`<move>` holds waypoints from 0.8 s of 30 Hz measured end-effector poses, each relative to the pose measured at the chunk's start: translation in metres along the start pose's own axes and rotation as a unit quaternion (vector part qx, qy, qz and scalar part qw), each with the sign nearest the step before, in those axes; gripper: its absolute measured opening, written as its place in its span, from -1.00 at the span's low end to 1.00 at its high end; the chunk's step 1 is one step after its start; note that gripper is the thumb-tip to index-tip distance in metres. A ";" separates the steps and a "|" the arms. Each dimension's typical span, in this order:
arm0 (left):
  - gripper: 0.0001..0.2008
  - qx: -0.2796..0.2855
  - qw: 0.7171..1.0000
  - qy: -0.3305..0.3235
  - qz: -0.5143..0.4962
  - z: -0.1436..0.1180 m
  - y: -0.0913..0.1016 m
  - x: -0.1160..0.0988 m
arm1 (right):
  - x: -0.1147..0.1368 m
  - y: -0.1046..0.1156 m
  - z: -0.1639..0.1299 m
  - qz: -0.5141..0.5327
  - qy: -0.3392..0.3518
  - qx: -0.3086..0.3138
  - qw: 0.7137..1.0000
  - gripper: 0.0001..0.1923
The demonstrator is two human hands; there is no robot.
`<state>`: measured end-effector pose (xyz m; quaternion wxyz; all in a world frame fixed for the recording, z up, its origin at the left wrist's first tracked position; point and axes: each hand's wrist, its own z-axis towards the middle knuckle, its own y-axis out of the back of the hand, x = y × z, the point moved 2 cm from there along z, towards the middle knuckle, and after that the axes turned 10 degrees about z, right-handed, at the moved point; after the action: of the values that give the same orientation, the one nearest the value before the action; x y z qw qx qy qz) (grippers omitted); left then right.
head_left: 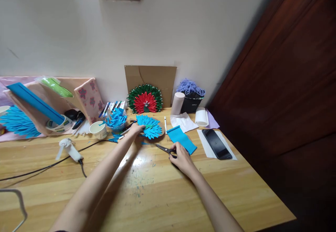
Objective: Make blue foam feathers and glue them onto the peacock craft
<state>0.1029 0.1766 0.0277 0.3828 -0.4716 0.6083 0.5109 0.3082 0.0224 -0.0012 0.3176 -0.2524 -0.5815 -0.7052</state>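
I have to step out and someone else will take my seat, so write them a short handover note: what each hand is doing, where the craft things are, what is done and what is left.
Left hand: resting on the edge of the blue paper fan, holding nothing.
Right hand: gripping the scissors, blades flat on the table.
Blue paper sheet lies just beyond the right hand; loose blue strips sit left of the fan.
Done: fan is covered with blue strips. A finished red and green fan leans against the cardboard.
Left: the blue sheet looks uncut.
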 end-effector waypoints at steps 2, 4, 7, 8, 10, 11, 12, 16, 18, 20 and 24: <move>-0.78 0.014 1.000 0.016 0.001 -0.004 -0.002 -0.005 | 0.000 0.002 0.000 0.006 0.006 0.008 1.000 -0.76; -0.79 0.019 0.999 0.026 0.003 -0.013 0.001 -0.010 | 0.000 0.006 -0.001 0.013 0.024 0.023 0.999 -0.74; -0.86 0.013 1.000 0.017 -0.007 -0.040 0.016 -0.012 | -0.002 0.010 -0.001 0.026 0.044 0.038 0.998 -0.69; -0.84 0.014 1.000 0.012 -0.012 -0.052 0.022 -0.011 | -0.004 0.011 -0.001 0.028 0.045 0.034 0.998 -0.70; -0.72 0.033 0.999 0.001 -0.033 -0.080 0.036 -0.006 | -0.007 0.013 0.001 0.029 0.035 0.017 0.999 -0.72; -0.67 0.056 0.997 -0.004 -0.046 -0.095 0.041 -0.002 | -0.009 0.014 0.002 0.029 0.029 0.004 0.999 -0.74; -0.64 0.087 0.994 -0.002 -0.059 -0.109 0.046 0.004 | -0.010 0.015 0.004 0.030 0.025 -0.010 0.999 -0.75; -0.66 0.114 0.988 0.043 -0.092 -0.154 0.061 0.035 | -0.006 0.016 0.006 0.084 0.027 -0.058 0.994 -0.85; -0.63 0.088 0.988 0.049 -0.121 -0.167 0.063 0.050 | -0.001 0.012 0.006 0.150 0.008 -0.074 0.986 -0.83; -0.60 0.063 0.985 0.050 -0.156 -0.175 0.063 0.061 | 0.005 0.004 0.006 0.225 -0.034 -0.077 0.971 -0.74; -0.55 0.017 0.976 0.050 -0.212 -0.181 0.059 0.072 | 0.021 -0.020 0.007 0.331 -0.104 -0.073 0.935 -0.59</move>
<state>0.0297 -0.0125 0.0084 0.4592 -0.6086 0.5213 0.3835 0.2791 0.0288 0.0025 0.4515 -0.5251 -0.4419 -0.5703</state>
